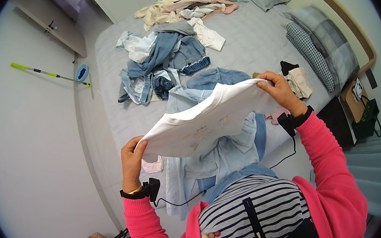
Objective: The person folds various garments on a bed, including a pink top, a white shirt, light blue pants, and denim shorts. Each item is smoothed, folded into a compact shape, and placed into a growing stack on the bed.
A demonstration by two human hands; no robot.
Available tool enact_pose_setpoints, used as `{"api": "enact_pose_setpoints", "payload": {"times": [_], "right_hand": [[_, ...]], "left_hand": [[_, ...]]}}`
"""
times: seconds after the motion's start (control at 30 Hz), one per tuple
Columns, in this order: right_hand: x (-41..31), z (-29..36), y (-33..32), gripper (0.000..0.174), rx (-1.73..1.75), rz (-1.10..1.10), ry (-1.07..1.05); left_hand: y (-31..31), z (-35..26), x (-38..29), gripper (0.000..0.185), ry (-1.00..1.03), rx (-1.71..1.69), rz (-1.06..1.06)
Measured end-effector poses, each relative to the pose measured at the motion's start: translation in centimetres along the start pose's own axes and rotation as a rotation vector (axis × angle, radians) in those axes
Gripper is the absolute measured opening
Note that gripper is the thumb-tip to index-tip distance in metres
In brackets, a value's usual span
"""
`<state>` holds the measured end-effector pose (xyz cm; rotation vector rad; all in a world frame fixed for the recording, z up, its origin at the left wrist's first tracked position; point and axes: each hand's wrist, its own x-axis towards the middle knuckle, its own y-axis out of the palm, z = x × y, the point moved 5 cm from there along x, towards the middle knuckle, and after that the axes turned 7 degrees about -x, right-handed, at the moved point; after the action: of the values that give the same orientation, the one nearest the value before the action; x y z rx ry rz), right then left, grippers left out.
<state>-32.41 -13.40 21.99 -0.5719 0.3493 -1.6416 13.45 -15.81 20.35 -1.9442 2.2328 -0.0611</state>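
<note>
A white T-shirt [208, 120] is stretched between my two hands above the near side of the bed. My left hand [134, 159] pinches one shoulder end, and my right hand [276, 90] grips the other, a little higher in the view. The ribbed neckline lies between them, and a faint print shows on the fabric. Beneath the shirt are light blue denim garments [205, 164], partly hidden by it. A pair of blue jeans [219, 76] lies just beyond the neckline. Small pink garments [152, 165] lie near my left hand.
Denim clothes [166, 55] are heaped mid-bed, with a mixed clothing pile [192, 0] at the far end. Checked pillows [328, 38] rest against the headboard on the right. Folded beige and black items [298, 79] lie beyond my right hand. A mop pole [50, 74] leans at left.
</note>
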Motion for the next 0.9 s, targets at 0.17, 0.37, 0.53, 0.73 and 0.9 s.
{"api": "enact_pose_setpoints", "payload": {"times": [0.17,0.37,0.53,0.73,0.9], "right_hand": [[-0.3,0.8,-1.0,0.015,-0.066,0.063,0.012],[-2.1,4.5,-4.3,0.004,0.122,0.432,-0.089],[0.0,6.1,-4.5,0.01,-0.126,0.037,-0.257],[2.4,7.2,0.3,0.022,-0.273,-0.067,-0.446],[2.5,8.7,1.3,0.023,-0.055,0.102,-0.288]], "left_hand": [[-0.2,-1.7,-0.3,0.012,0.109,0.07,0.008],[0.6,-7.1,-4.6,0.019,0.244,0.161,0.342],[3.4,-9.5,-4.5,0.03,0.404,0.155,0.315],[10.2,-9.8,-3.0,0.03,0.673,0.334,0.407],[12.4,-11.8,-3.3,0.031,0.809,0.344,0.402]]}}
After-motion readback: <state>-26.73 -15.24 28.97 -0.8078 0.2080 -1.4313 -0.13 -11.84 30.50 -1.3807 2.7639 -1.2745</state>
